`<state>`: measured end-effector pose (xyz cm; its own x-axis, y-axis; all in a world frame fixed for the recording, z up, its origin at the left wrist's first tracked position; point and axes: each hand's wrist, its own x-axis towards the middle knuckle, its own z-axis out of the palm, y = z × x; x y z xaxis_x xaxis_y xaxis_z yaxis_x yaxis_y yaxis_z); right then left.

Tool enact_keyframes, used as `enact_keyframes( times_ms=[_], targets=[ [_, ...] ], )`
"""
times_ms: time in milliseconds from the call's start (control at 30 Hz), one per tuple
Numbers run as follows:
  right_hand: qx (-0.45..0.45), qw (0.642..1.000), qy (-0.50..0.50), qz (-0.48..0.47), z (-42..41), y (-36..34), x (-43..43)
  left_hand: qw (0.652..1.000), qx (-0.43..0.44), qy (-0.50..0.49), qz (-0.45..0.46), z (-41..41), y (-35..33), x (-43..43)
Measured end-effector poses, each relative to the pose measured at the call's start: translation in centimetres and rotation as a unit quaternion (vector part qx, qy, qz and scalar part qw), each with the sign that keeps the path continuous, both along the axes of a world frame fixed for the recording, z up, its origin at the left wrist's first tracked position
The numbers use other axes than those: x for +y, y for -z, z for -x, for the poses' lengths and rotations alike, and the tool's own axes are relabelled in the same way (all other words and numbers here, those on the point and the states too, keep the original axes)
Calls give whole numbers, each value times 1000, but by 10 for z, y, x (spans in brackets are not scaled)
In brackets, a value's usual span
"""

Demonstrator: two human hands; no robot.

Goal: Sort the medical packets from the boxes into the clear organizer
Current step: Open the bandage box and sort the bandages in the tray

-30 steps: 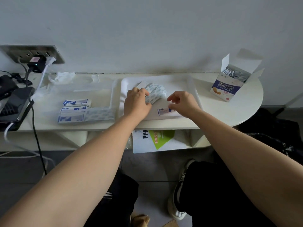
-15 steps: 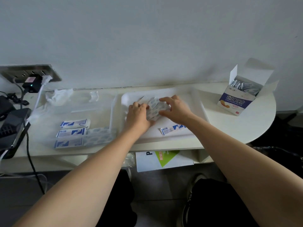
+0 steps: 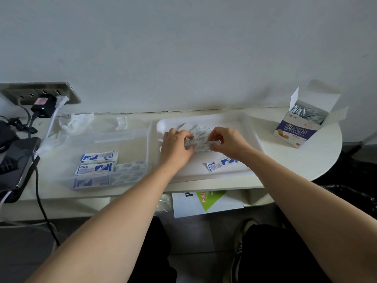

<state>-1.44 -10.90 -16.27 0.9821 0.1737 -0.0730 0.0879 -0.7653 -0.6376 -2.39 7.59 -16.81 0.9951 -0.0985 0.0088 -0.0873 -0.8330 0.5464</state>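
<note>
Papery packets looked light and slippery, so fingers of your left hand and right hand pinched the stack's ends.

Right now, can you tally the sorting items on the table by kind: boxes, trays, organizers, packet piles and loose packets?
Open box: 1
White tray: 1
Clear organizer: 1
Blue-printed packet piles in the organizer: 3
Loose blue-printed packet on the tray: 1
Pale packet bundle held over the tray: 1 (packets inside cannot be counted)
Total: 8
</note>
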Motion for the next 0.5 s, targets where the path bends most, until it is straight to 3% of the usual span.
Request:
enact_keyframes(
  times_ms=[200,367,500],
  targets=[
    [-8,999,-22,-23,2,-8,-2,999,27,43,-2,2,-3,3],
    [32,998,-49,24,7,1,-5,996,59,64,8,4,-3,2],
    [21,999,-32,-17,12,-1,-10,995,68,68,25,7,-3,1]
  ],
)
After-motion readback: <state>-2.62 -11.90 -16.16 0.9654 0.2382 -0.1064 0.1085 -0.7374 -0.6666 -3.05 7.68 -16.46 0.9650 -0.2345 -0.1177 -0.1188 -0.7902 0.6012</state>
